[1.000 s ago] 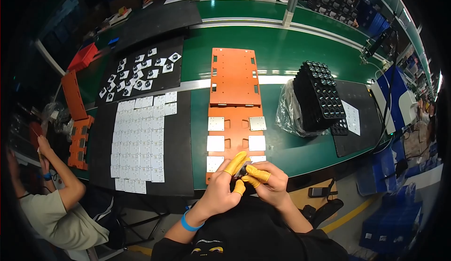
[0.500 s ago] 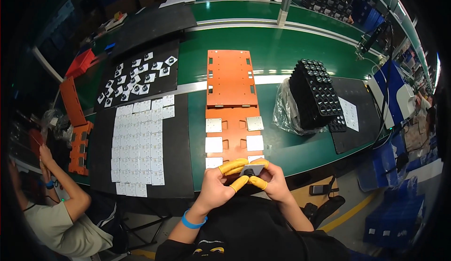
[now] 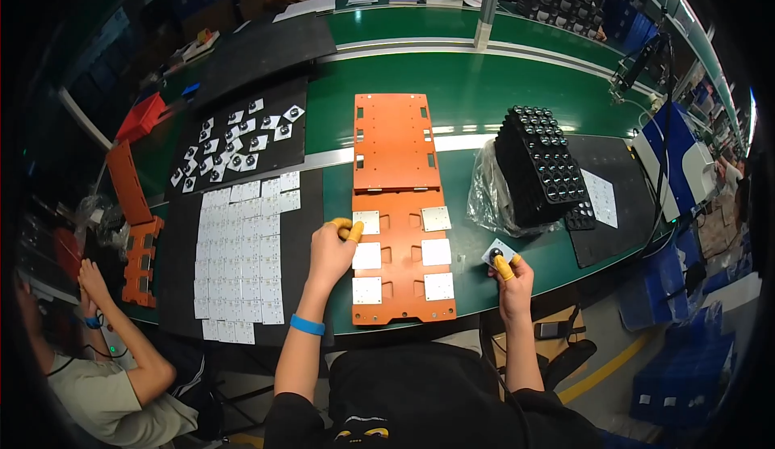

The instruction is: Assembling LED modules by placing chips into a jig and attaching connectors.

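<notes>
Head view: hands (image 3: 331, 251) touch flat orange plate (image 3: 404, 231).

The left hand (image 3: 329, 249) rests on the orange tray's (image 3: 397, 150) left edge beside six white squares (image 3: 437, 251). The right hand (image 3: 510, 281) holds a small square part (image 3: 496, 252) over the green surface (image 3: 468, 94), near stacked black trays (image 3: 537, 162).
</notes>
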### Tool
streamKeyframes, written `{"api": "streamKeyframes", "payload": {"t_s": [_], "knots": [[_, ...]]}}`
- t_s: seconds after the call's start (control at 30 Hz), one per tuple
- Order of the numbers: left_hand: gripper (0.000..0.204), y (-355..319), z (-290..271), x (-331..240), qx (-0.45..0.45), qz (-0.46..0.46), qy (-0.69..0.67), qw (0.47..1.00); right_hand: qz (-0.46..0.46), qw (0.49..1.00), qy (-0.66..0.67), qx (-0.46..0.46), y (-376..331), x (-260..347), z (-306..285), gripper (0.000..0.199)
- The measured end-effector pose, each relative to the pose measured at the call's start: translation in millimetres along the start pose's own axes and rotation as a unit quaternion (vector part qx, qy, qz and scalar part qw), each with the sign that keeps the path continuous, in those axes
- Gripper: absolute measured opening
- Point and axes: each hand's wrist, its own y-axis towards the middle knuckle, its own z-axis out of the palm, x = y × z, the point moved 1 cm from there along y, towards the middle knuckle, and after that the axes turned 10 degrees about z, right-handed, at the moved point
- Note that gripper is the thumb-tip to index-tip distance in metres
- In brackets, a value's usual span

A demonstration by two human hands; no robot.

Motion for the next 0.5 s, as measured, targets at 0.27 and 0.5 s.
{"api": "streamKeyframes", "payload": {"t_s": [0.27,0.5], "knots": [[0.031,-0.6,4.7,-19.4,0.007,-0.057,0.056,0.997,-0.001,1.0,0.024,0.018,14.6,-3.0,-3.5,0.022],[0.033,-19.8,12.1,-25.0,-0.003,-0.029,0.139,0.99,0.018,0.998,-0.011,0.054,28.8,-3.0,4.7,0.022]]}}
